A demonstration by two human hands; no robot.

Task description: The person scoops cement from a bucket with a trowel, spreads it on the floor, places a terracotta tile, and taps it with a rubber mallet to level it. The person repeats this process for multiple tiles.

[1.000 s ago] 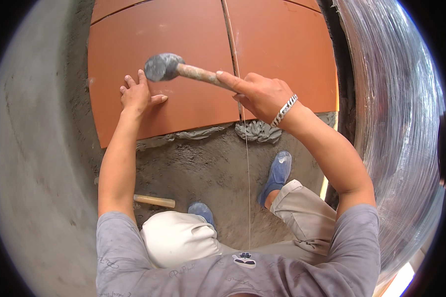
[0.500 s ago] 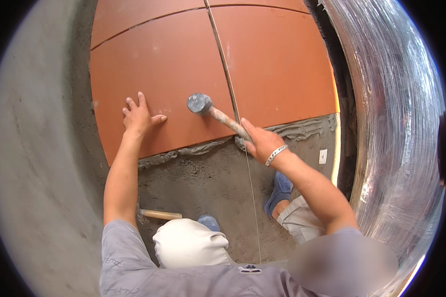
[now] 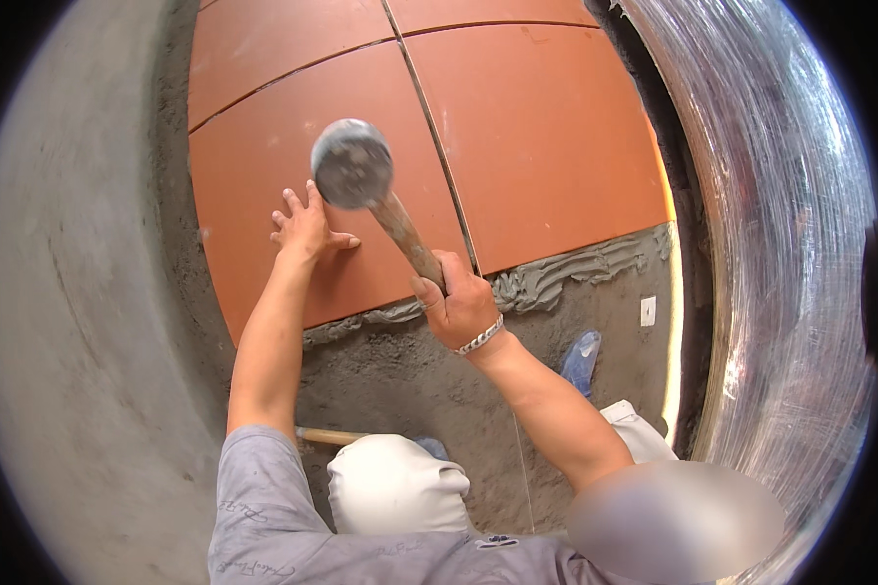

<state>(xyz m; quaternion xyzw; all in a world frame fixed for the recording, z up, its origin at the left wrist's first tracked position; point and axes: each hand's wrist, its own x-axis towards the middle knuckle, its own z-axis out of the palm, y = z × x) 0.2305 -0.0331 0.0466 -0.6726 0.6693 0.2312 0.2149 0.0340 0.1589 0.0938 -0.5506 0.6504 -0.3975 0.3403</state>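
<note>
My right hand (image 3: 461, 307) is wrapped round the wooden handle of a rubber mallet (image 3: 353, 164). Its dark round head is raised above the left near terracotta tile (image 3: 263, 210), just right of my left fingertips as seen from above. Spread flat, my left hand (image 3: 307, 232) rests on that same tile with nothing in it. A second terracotta tile (image 3: 546, 146) lies to the right across a narrow joint. Grey mortar (image 3: 556, 278) shows along the near edges of both tiles.
A wooden-handled tool (image 3: 327, 435) lies by my left knee. Rough grey mortar bed (image 3: 410, 390) spreads between the tiles and me. A plain wall (image 3: 78, 244) stands left; a plastic-wrapped surface (image 3: 780, 244) curves along the right. A thin string (image 3: 525, 458) runs near my right arm.
The mallet has been lifted and brought left toward the left hand, the right hand moving with it. My left hand stays on the tile while the whole view shifts slightly.
</note>
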